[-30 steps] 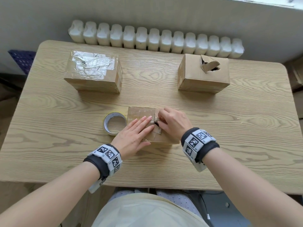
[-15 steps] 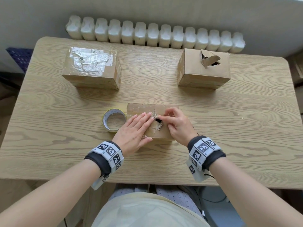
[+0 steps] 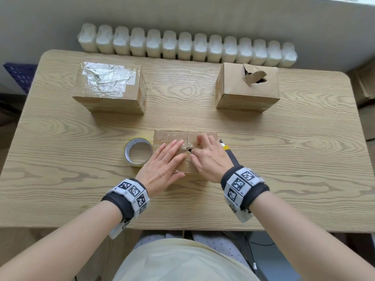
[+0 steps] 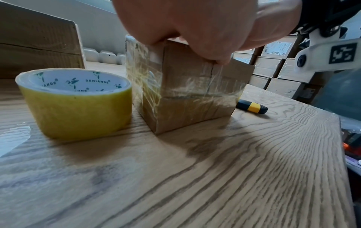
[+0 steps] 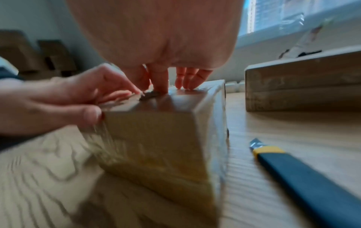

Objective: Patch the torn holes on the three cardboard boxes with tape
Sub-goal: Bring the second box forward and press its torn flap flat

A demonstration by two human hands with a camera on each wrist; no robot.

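Here, near the desk's (image 3: 60,199) front edge, the left hand (image 3: 160,169) lies flat with fingers spread on the near box (image 3: 172,138), while the right hand (image 3: 211,159) presses curled fingers at its torn hole (image 3: 187,147). Next, I judge, comes tape from the one roll (image 3: 138,152) beside it. Three boxes: far-left patched (image 3: 109,88), far-right torn (image 3: 249,88).

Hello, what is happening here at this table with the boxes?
A person is patching torn cardboard boxes with tape. Both hands work on the small box at the table's near edge: the left hand presses flat on its top, and the right hand fingers the torn hole. The tape roll stands to its left, a utility knife lies to its right. The far left box is already taped; the far right box still gapes open.
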